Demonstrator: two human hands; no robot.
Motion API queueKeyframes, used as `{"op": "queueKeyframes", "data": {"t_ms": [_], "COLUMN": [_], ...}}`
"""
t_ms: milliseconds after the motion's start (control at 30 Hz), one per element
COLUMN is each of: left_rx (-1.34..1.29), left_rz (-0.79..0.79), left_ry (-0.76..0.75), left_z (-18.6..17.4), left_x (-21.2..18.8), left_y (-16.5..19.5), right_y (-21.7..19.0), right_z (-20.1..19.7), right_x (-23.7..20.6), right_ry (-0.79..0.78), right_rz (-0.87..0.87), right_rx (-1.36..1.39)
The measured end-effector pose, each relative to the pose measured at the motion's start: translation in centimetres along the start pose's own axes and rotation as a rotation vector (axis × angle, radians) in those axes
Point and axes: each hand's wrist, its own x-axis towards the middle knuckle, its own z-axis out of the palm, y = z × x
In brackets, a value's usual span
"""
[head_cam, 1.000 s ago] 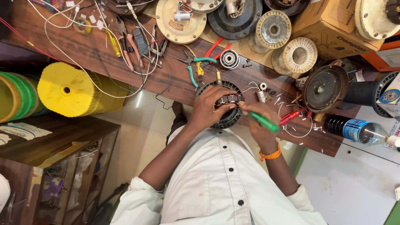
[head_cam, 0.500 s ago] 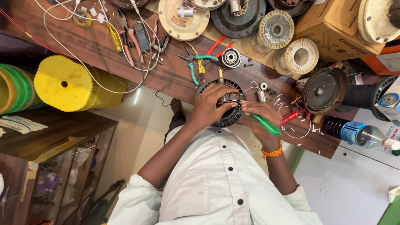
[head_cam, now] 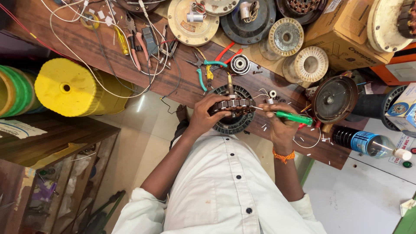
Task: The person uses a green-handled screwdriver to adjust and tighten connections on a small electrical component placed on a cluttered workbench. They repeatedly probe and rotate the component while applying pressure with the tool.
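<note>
A round dark metal stator ring with copper windings (head_cam: 233,113) stands on its edge at the near rim of the brown wooden workbench (head_cam: 173,82), just in front of the person's white shirt. The left hand (head_cam: 204,115) grasps the ring on its left side, with the fingers curled over the top rim. The right hand (head_cam: 281,125) is closed around a green-handled screwdriver (head_cam: 293,117), and the thin tip points left and meets the upper right part of the ring. An orange thread band (head_cam: 283,156) sits on the right wrist. Just behind the ring lie pliers with teal handles (head_cam: 207,69) and a small steel bearing (head_cam: 239,64). Well to the left rests a large yellow plastic spool (head_cam: 69,88). To the right lies a dark plastic bottle with a blue label (head_cam: 368,143).
</note>
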Motion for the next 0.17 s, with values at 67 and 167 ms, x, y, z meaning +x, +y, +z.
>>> {"op": "queueKeyframes", "data": {"t_ms": [67, 167], "left_rx": [0.052, 0.153], "left_rz": [-0.004, 0.015], "left_ry": [0.006, -0.021], "left_z": [0.59, 0.92], "left_x": [-0.22, 0.15], "left_y": [-0.05, 0.54], "right_y": [0.31, 0.48], "right_z": [-0.16, -0.07], "right_x": [-0.34, -0.19], "right_ry": [-0.014, -0.096], "right_rz": [0.02, 0.021], "right_rx": [-0.032, -0.257]}}
